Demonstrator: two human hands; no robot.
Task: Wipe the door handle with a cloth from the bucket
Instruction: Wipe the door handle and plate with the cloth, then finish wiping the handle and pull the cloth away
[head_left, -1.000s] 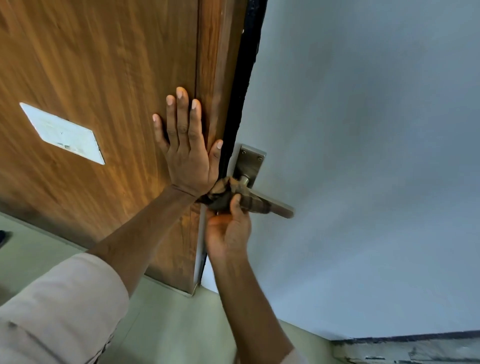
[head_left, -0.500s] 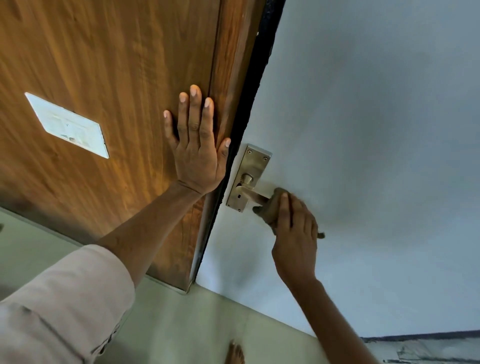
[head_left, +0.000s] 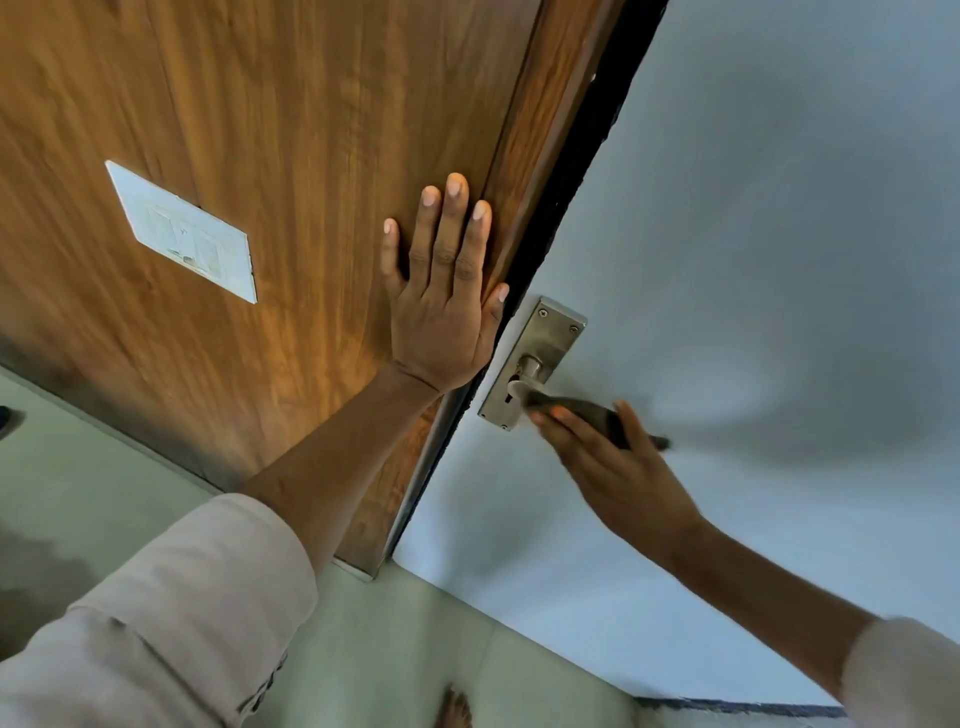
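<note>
A metal lever door handle on a rectangular backplate sits on the pale grey door. A dark cloth is wrapped over the lever, hiding most of it. My right hand holds that cloth against the lever, fingers curled under it. My left hand lies flat, fingers spread, on the brown wooden panel just left of the door's edge. No bucket is in view.
A white switch plate is set into the wooden panel. A black seal strip runs between panel and door. Pale floor tiles lie below, with a bare foot at the bottom edge.
My right hand slid with the cloth from the base of the lever, out toward its tip, and has come back along it. My left hand stayed pressed on the wood.
</note>
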